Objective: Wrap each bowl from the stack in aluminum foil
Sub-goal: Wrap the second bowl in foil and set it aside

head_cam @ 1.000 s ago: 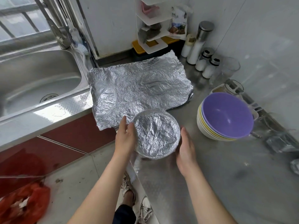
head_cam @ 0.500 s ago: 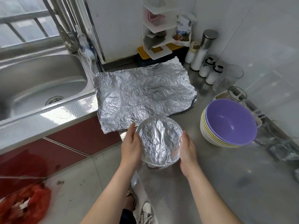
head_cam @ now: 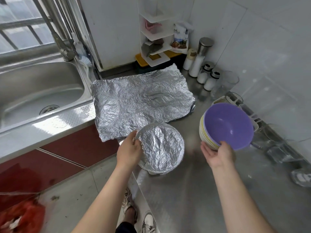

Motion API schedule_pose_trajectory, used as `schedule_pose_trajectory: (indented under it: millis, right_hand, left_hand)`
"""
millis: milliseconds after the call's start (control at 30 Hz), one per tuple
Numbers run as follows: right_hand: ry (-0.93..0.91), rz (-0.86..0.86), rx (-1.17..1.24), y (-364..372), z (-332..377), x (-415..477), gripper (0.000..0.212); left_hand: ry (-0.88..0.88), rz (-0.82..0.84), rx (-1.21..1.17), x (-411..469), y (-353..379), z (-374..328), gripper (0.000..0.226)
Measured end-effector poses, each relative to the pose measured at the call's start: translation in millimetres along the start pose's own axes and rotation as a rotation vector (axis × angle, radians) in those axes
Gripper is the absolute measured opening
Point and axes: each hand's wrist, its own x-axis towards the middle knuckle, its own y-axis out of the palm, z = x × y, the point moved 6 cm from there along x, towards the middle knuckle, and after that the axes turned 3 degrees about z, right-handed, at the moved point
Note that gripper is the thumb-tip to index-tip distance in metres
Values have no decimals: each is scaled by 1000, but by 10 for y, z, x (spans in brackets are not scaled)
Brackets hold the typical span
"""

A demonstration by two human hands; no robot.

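Bright daylight from the window (head_cam: 25, 26), foil sheet (head_cam: 143, 101) glinting, edges bowed.

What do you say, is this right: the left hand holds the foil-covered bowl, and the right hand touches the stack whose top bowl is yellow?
No. In the head view the top bowl of the stack is purple, not yellow; the rest is right.
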Motion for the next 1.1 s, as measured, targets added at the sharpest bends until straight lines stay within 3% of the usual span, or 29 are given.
schedule_pose_trajectory:
  millis: [67, 300, 533, 700, 767, 867, 933, 1033, 1100]
  right_hand:
    - [-39, -34, -79, -70, 115, 3, 40]
    - [-42, -14, -494, -547, 474, -70, 32]
    - [-5, 205, -1136, -692, 684, -252, 23]
    - [77, 416, -1385, -591, 546, -244, 16]
    - [90, 477, -1421, -529, 559, -218, 32]
    - [-88, 445, -1327, -284, 810, -156, 78]
    - [-125, 472, -1070, -60, 956, -149, 78]
    - [-34, 559, -772, 275, 1047, -91, 84]
    - [11, 593, -653, 459, 1031, -44, 71]
  left_hand:
    - [-10, -4, 64, 35, -57, 33, 44]
    - [-50, -16, -35, 24, -58, 82, 30]
    - [-67, -127, -238, 112, -80, 138, 25]
    - [-28, -170, -451, 192, -94, -127, 25]
    - [-17, -172, -526, 236, -74, -330, 27]
    - [54, -170, -591, 315, -13, -719, 25]
    - [96, -167, -620, 373, 69, -984, 20]
    - [93, -104, -639, 484, 305, -1350, 16]
    - [65, -8, -625, 532, 489, -1494, 18]
